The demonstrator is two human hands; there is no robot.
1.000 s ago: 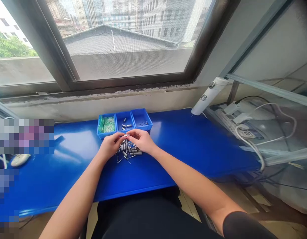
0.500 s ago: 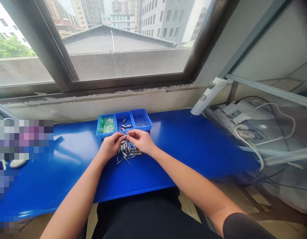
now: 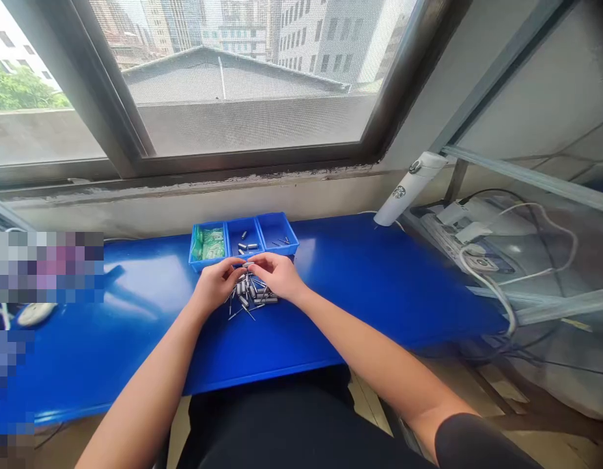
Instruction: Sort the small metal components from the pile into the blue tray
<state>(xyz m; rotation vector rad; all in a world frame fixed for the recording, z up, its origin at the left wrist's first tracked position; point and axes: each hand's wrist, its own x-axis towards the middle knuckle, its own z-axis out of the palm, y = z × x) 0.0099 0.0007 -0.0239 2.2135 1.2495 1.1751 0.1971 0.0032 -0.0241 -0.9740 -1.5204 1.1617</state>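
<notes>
L hand (image 3: 214, 285) & R hand (image 3: 278, 275): fingers curled, mostly closed, thumb-to-fingertip pinch, tips nearly meeting on small silver metal piece (image 3: 249, 264), partly hidden by fingers. Piece at far side of loose pile of silver metal cylinders & thin pins (image 3: 245, 300) on glossy blue tabletop (image 3: 370, 286). Just beyond hands: blue plastic 3-compartment tray (image 3: 204, 266); L comp. w/ green-tinted plastic bag (image 3: 197, 246), mid w/ few short silver cyls. (image 3: 252, 246), R w/ few thin pins (image 3: 284, 241). Labels: white cylindrical bottle (image 3: 413, 185), far R, round dk emblem, Starbucks-type; lettering too small to read.
</notes>
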